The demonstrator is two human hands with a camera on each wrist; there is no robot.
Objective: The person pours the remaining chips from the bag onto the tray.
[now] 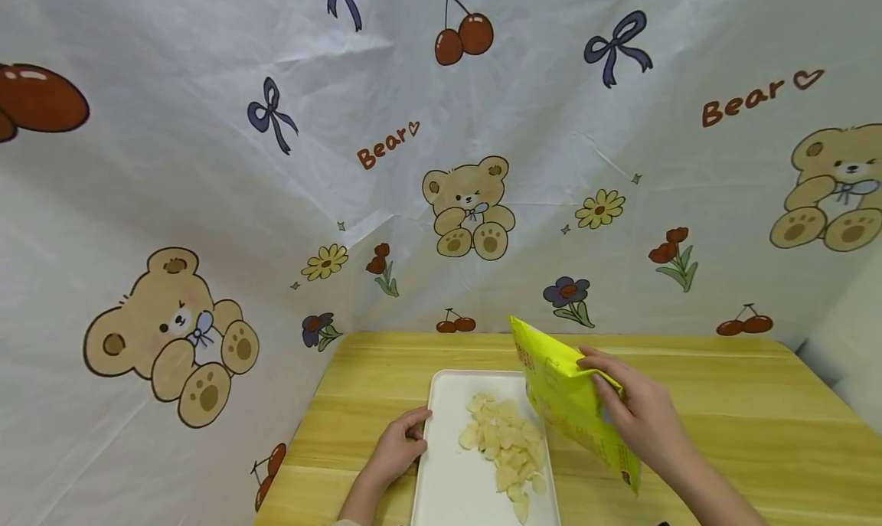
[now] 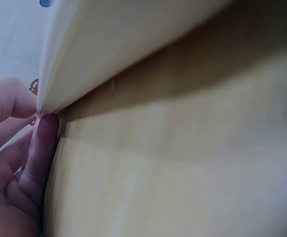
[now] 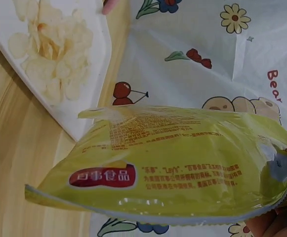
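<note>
My right hand (image 1: pixel 648 407) grips a yellow chip bag (image 1: pixel 561 388) by one end, thumb and fingers pinching the film. The bag hangs tilted over the right side of a white tray (image 1: pixel 444 484). Red print and a red label show on the bag (image 3: pixel 183 158) in the right wrist view. On the tray lies a loose heap of pale potato chips (image 1: pixel 506 442), mostly toward its right side. My left hand (image 1: pixel 396 449) holds the tray's left rim, with fingertips and thumb at the edge; in the left wrist view the fingers (image 2: pixel 44 143) meet the rim closely.
A light wooden table (image 1: pixel 744 426) carries the tray. Behind it and along the left hangs a pale cloth (image 1: pixel 537 128) printed with bears, bows, cherries and flowers.
</note>
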